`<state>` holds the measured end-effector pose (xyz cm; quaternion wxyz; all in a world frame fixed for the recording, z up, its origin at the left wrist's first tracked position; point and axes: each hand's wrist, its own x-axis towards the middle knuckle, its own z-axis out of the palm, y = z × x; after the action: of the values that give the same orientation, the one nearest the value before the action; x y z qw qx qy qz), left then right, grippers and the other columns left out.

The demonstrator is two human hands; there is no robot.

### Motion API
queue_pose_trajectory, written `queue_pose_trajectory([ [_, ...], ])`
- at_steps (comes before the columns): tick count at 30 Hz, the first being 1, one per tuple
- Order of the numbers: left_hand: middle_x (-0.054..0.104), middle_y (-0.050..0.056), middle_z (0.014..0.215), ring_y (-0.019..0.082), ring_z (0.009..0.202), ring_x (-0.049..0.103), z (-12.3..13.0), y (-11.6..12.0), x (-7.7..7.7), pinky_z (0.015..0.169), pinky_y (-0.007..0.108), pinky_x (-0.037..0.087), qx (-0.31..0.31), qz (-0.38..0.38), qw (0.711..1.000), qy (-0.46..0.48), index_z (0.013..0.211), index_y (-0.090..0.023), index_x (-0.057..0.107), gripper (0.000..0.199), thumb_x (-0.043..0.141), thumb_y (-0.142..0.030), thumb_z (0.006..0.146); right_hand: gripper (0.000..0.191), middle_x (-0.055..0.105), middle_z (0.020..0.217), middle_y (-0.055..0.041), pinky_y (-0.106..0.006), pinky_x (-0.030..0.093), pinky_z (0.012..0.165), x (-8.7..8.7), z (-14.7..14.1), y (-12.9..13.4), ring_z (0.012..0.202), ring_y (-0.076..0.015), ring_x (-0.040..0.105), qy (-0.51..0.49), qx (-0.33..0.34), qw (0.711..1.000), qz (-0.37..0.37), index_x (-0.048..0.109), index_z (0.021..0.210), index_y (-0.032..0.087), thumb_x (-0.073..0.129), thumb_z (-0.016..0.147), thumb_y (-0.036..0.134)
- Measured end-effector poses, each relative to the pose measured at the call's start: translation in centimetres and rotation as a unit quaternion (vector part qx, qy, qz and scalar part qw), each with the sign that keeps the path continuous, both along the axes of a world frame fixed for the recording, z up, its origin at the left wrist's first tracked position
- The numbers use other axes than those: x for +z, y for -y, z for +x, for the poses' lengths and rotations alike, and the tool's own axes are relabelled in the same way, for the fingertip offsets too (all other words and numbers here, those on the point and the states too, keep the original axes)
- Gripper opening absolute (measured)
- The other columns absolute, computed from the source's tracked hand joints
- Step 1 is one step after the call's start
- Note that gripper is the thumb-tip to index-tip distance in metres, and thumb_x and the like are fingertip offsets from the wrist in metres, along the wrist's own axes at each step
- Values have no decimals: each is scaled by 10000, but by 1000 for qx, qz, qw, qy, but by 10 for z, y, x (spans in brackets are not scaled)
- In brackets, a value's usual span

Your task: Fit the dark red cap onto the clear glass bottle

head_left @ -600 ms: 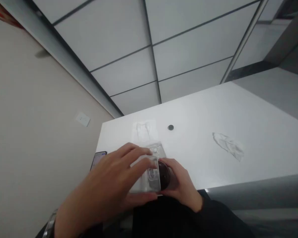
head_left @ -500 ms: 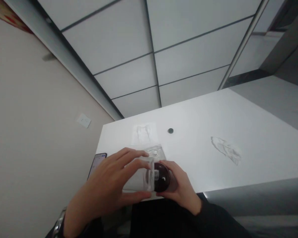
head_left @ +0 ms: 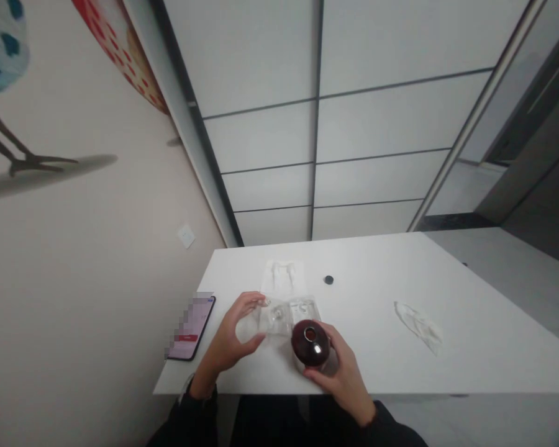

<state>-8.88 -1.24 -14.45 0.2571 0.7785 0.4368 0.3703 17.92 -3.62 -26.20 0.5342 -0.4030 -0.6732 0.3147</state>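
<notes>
My right hand (head_left: 340, 366) is wrapped round the side of a dark red, rounded object (head_left: 310, 345) with a ringed hole in its top. To its left, my left hand (head_left: 237, 329) has thumb and fingers spread, curved towards a clear plastic container (head_left: 276, 315). Whether the fingertips touch that container cannot be made out. Behind the red object lies another clear compartment (head_left: 304, 308) with small pale things in it. White earphones (head_left: 283, 273) rest on a pale sheet further back.
On the white table (head_left: 368, 261) are a small dark disc (head_left: 328, 280) and a crumpled clear wrapper (head_left: 418, 326) to the right. A phone (head_left: 193, 326) lies at the left edge. White panelled doors (head_left: 270, 143) stand behind the table.
My left hand has moved left, away from the red object, and the clear piece is no longer between its fingers. The red object's ringed top now shows. The camera view has shifted.
</notes>
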Motion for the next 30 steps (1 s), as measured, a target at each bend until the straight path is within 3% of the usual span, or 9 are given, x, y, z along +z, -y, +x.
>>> queue_pose_trajectory([
  [4,543,217,1517,348,1381,615,-10,-12,-50,1166,510,505,44,-18,997,66,1520,-183,429,580,599,-347,991,705,699,1346,-175,-499,562,1084,-2,4,-1,1244,-355,688,16,4,1000,-4,596,1385,197,855,806,504],
  [9,556,153,1521,347,1349,606,-13,-26,-78,1108,575,530,39,-31,993,108,1488,-216,528,535,689,-396,1010,696,696,1365,-173,-471,572,1078,-5,6,-2,1269,-356,681,35,-2,999,5,585,1411,188,848,816,437],
  [14,605,125,1457,317,1264,641,-11,-29,-85,1047,561,558,22,-30,995,92,1404,-200,602,428,697,-368,1022,690,715,1339,-170,-457,592,1051,-7,7,-3,1241,-357,700,33,-20,999,16,606,1384,177,860,793,426],
  [30,587,127,1487,327,1300,619,-24,-29,-83,1079,579,532,17,-26,999,20,1414,-209,599,434,693,-372,1023,639,717,1326,-176,-489,621,989,-19,46,-3,1217,-361,706,6,-100,995,1,621,1341,181,824,793,438],
])
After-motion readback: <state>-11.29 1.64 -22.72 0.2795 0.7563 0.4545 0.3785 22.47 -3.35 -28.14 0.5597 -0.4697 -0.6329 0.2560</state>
